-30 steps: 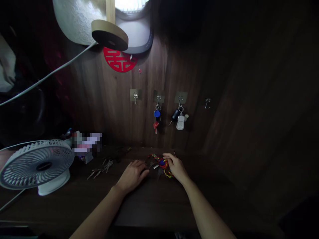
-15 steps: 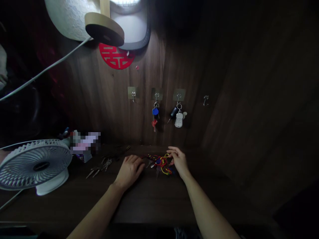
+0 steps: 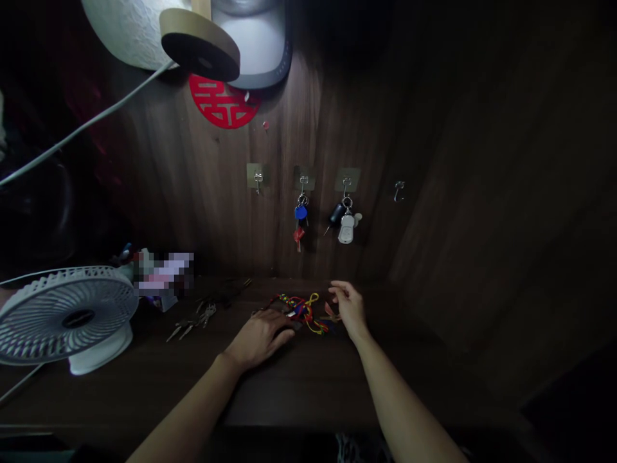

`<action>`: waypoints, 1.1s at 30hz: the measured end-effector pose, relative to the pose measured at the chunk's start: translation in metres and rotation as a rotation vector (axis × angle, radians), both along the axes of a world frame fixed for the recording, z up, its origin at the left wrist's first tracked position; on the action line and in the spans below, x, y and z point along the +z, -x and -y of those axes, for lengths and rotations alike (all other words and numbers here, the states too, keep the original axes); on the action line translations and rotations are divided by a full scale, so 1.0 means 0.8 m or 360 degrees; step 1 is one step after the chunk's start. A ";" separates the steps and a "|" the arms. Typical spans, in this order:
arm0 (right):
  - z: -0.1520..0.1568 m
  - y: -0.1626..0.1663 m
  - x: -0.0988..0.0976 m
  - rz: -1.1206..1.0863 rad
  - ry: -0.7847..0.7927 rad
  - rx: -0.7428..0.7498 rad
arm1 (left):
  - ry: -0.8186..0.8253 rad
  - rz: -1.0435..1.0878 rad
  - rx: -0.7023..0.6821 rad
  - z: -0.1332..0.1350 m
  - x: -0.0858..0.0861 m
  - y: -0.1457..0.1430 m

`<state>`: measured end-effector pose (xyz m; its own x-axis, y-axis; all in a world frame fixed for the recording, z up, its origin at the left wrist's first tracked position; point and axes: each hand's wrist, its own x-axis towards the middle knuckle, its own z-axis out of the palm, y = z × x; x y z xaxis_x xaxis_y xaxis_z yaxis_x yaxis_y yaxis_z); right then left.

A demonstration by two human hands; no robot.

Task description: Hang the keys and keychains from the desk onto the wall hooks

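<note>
- My left hand lies at the cord's left side; I can't tell its grip.
- My right hand, fingers parted: I'd tease loops gently.

Free tabletop right of right hand, fan obstructing left

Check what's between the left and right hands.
In the head view, a multicoloured cord tangle lies between the left hand and right hand.
</note>
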<state>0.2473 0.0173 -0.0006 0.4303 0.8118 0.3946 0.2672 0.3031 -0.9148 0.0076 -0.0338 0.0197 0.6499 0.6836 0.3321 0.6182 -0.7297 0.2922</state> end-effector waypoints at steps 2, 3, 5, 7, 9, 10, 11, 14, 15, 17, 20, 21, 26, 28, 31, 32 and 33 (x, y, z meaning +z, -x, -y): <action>0.000 0.000 -0.001 0.0032 0.0010 -0.0008 | -0.0045 -0.0015 0.0113 -0.003 0.001 0.005; 0.000 0.000 -0.002 0.0054 0.0019 -0.0017 | -0.0070 -0.0020 0.0163 -0.004 0.001 0.007; 0.000 -0.001 -0.004 0.0116 0.0044 -0.0035 | -0.0125 -0.0028 0.0267 -0.009 0.001 0.011; 0.000 -0.001 -0.005 0.0208 0.0070 -0.0045 | -0.0182 -0.0048 0.0385 -0.013 -0.001 0.014; 0.002 0.000 -0.005 0.0340 0.0080 -0.0043 | -0.0236 -0.0083 0.0513 -0.017 -0.003 0.016; 0.004 0.002 -0.004 0.0429 0.0075 -0.0042 | -0.0258 -0.0100 0.0581 -0.018 -0.004 0.018; 0.006 0.003 -0.004 0.0538 0.0063 -0.0045 | -0.0279 -0.0114 0.0650 -0.020 -0.005 0.019; 0.013 0.010 -0.001 0.0923 0.0009 -0.0108 | -0.0323 -0.0124 0.0811 -0.021 -0.006 0.022; 0.016 0.013 0.000 0.1044 0.0004 -0.0146 | -0.0332 -0.0115 0.0835 -0.022 -0.007 0.022; 0.020 0.016 0.002 0.1227 0.0006 -0.0223 | -0.0343 -0.0077 0.0827 -0.022 -0.007 0.022; 0.022 0.021 0.003 0.1347 -0.0013 -0.0218 | -0.0380 -0.0016 0.0723 -0.020 -0.008 0.017; 0.023 0.023 0.003 0.1360 -0.0032 -0.0171 | -0.0395 -0.0007 0.0653 -0.018 -0.008 0.015; 0.021 0.038 -0.002 0.1392 -0.0149 0.0189 | -0.0363 -0.0005 0.0271 -0.014 -0.014 0.005; 0.020 0.043 -0.005 0.1411 -0.0163 0.0292 | -0.0329 0.0001 0.0273 -0.015 -0.016 0.004; 0.018 0.047 -0.009 0.1439 -0.0152 0.0377 | -0.0316 -0.0004 0.0404 -0.017 -0.014 0.006; 0.017 0.047 -0.010 0.1436 -0.0144 0.0384 | -0.0324 -0.0014 0.0461 -0.018 -0.013 0.007; 0.017 0.047 -0.010 0.1420 -0.0134 0.0374 | -0.0335 -0.0029 0.0524 -0.018 -0.012 0.008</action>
<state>0.2095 0.0040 -0.0083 -0.2336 0.7933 0.5622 0.7851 0.4950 -0.3722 0.0011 -0.0194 0.0102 0.4140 0.7747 0.4780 0.8331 -0.5341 0.1441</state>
